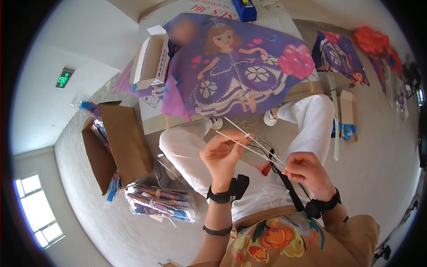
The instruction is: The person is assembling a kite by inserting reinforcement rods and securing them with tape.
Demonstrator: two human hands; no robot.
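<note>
My left hand (224,153) is closed, thumb and fingers pinching two thin white rods (237,127) above my lap. My right hand (307,172) grips the other ends of the rods, where they come together. Between the hands the rods form a narrow V, wider apart past the left fingertips. In front of me a purple kite sheet (262,91) printed with a princess figure is spread over a board (149,118). A thin rod runs down the sheet's middle.
An open white box (151,66) stands on the sheet's left side, with a blue tape dispenser (244,10) behind. Left are a cardboard box (126,142) and wrapped bundles (162,202). At right lie pale rods (334,124), a small box (348,111) and another printed sheet (340,55).
</note>
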